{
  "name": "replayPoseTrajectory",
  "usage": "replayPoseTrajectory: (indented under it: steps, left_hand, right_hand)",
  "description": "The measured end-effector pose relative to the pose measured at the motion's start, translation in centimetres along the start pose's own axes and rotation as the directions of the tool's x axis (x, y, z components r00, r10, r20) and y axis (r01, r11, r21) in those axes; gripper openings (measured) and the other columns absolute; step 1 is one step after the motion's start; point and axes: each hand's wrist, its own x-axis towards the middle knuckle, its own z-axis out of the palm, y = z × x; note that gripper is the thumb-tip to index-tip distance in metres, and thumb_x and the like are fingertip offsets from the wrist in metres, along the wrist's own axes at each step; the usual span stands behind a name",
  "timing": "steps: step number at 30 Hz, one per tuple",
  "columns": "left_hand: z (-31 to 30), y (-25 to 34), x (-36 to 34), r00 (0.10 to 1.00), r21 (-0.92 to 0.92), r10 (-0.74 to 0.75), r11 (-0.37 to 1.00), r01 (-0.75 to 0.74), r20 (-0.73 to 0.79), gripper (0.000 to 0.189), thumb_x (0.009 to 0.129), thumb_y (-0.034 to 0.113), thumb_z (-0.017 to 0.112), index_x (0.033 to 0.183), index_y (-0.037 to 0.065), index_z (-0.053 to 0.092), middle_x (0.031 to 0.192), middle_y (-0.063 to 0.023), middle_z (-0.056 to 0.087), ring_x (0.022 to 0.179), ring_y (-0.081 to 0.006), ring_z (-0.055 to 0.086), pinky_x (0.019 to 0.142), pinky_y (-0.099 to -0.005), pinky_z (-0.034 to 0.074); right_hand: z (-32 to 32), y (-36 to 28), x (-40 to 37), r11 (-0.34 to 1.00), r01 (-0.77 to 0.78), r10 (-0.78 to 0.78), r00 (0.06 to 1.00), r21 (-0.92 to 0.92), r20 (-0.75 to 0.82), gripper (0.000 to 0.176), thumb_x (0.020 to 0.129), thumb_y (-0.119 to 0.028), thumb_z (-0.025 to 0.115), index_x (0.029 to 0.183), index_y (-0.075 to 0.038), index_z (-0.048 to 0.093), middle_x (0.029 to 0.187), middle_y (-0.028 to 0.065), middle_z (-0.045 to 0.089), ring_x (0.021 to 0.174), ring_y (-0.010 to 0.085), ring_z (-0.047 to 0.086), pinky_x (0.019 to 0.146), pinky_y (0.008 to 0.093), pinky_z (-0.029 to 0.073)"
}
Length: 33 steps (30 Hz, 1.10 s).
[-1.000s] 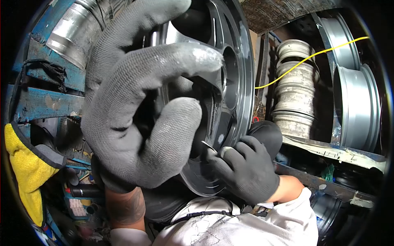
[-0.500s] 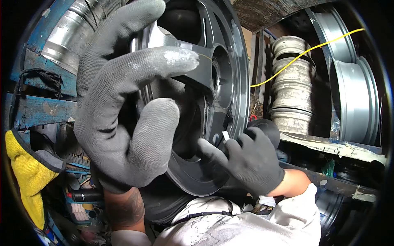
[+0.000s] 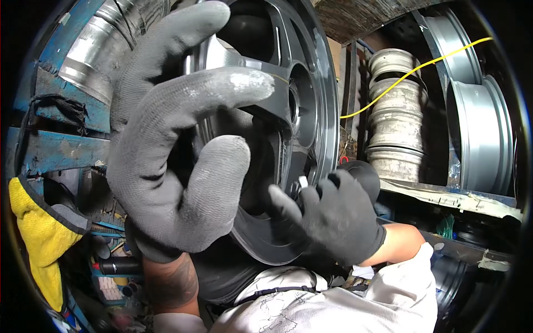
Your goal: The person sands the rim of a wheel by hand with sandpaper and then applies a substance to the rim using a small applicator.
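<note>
My left hand (image 3: 177, 144), in a grey glove with a pale worn patch on one finger, is raised large before the left side of a dark alloy wheel (image 3: 327, 116). Its fingers are curved and spread, with nothing visible between them. Whether it touches the rim I cannot tell. At the wheel's lower right, my right hand (image 3: 341, 219), in a dark grey glove, is closed around a small item with a white end (image 3: 303, 182). The item sits close to the spokes; the rest of it is hidden by the fingers. The right thumb is slightly blurred.
Stacked worn rims (image 3: 395, 119) stand on a shelf at the right, beside silver rims (image 3: 483, 139). A yellow cord (image 3: 416, 69) crosses before them. On the left are a blue frame (image 3: 64, 150), a yellow cloth (image 3: 41, 244) and a black cylinder (image 3: 119, 266).
My left hand appears slightly further right and lower in view. My right hand and the white-ended item have shifted slightly against the wheel, the item a little to the left.
</note>
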Motion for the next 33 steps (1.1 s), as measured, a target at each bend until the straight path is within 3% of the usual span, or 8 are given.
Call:
replayPoseTrajectory:
  steps: [3, 7, 11, 16, 19, 25, 33]
  left_hand:
    - [-0.6, 0.2, 0.2, 0.998, 0.040, -0.013, 0.999, 0.011, 0.066, 0.043, 0.101, 0.041, 0.058, 0.118, 0.001, 0.067, 0.145, -0.0261, 0.051, 0.132, -0.0303, 0.055, 0.105, -0.0393, 0.049]
    - [-0.5, 0.4, 0.1, 0.998, 0.046, -0.030, 0.999, 0.027, 0.056, 0.043, 0.101, 0.040, 0.059, 0.118, 0.002, 0.067, 0.146, -0.0251, 0.052, 0.134, -0.0313, 0.053, 0.107, -0.0410, 0.048]
    - [-0.6, 0.1, 0.1, 0.998, 0.062, -0.002, 0.998, -0.002, 0.060, 0.042, 0.101, 0.040, 0.060, 0.118, 0.003, 0.067, 0.146, -0.0246, 0.052, 0.136, -0.0318, 0.052, 0.108, -0.0416, 0.047]
    - [-0.5, 0.1, 0.0, 0.999, 0.070, -0.003, 0.998, 0.000, 0.040, 0.043, 0.100, 0.042, 0.062, 0.118, 0.004, 0.068, 0.146, -0.0233, 0.052, 0.136, -0.0316, 0.051, 0.109, -0.0417, 0.047]
    - [-0.4, -0.2, 0.1, 0.999, 0.056, 0.008, 0.998, -0.010, 0.040, 0.044, 0.100, 0.044, 0.063, 0.118, 0.005, 0.068, 0.146, -0.0222, 0.052, 0.136, -0.0309, 0.051, 0.108, -0.0411, 0.048]
    - [0.1, 0.5, -0.2, 0.993, -0.024, -0.113, 0.993, 0.114, 0.009, 0.045, 0.100, 0.046, 0.062, 0.120, 0.006, 0.068, 0.147, -0.0215, 0.051, 0.137, -0.0294, 0.051, 0.107, -0.0402, 0.049]
    - [-0.4, 0.1, 0.2, 0.999, 0.042, -0.027, 0.999, 0.026, 0.025, 0.047, 0.099, 0.047, 0.062, 0.121, 0.006, 0.069, 0.147, -0.0213, 0.052, 0.138, -0.0301, 0.050, 0.111, -0.0423, 0.046]
  right_hand:
    - [-0.8, -0.9, -0.9, 0.994, -0.045, 0.045, 0.999, 0.100, 0.008, 0.035, 0.088, -0.014, 0.070, 0.122, -0.008, 0.072, 0.070, 0.0032, 0.050, 0.066, 0.0194, 0.053, 0.064, 0.0360, 0.043]
    - [-2.4, 0.8, -2.3, 0.985, -0.092, 0.091, 0.996, 0.148, 0.016, 0.045, 0.083, -0.014, 0.068, 0.128, -0.017, 0.070, 0.078, 0.0010, 0.053, 0.069, 0.0175, 0.055, 0.071, 0.0365, 0.049]
    - [-2.8, 1.0, -3.1, 0.952, -0.191, 0.195, 0.981, 0.239, 0.009, 0.059, 0.077, -0.013, 0.065, 0.136, -0.018, 0.065, 0.079, -0.0004, 0.051, 0.072, 0.0179, 0.055, 0.080, 0.0383, 0.049]
    - [-1.1, 1.6, -2.4, 0.907, -0.163, 0.182, 0.983, 0.389, -0.013, 0.064, 0.074, -0.014, 0.069, 0.137, -0.018, 0.064, 0.092, -0.0003, 0.064, 0.084, 0.0210, 0.060, 0.083, 0.0415, 0.048]
    - [0.6, 0.8, -2.0, 0.890, -0.170, 0.209, 0.977, 0.422, -0.046, 0.060, 0.074, -0.015, 0.070, 0.134, -0.019, 0.066, 0.093, -0.0004, 0.064, 0.087, 0.0214, 0.061, 0.084, 0.0420, 0.049]
    - [-0.1, 1.2, -0.9, 0.900, -0.134, 0.165, 0.985, 0.414, -0.041, 0.041, 0.074, -0.016, 0.070, 0.115, -0.016, 0.071, 0.095, 0.0002, 0.063, 0.088, 0.0211, 0.062, 0.081, 0.0402, 0.049]
    - [1.3, -0.1, 0.2, 0.845, -0.185, 0.263, 0.961, 0.502, -0.088, 0.027, 0.078, -0.020, 0.074, 0.105, -0.015, 0.072, 0.080, 0.0047, 0.058, 0.072, 0.0227, 0.060, 0.068, 0.0387, 0.046]
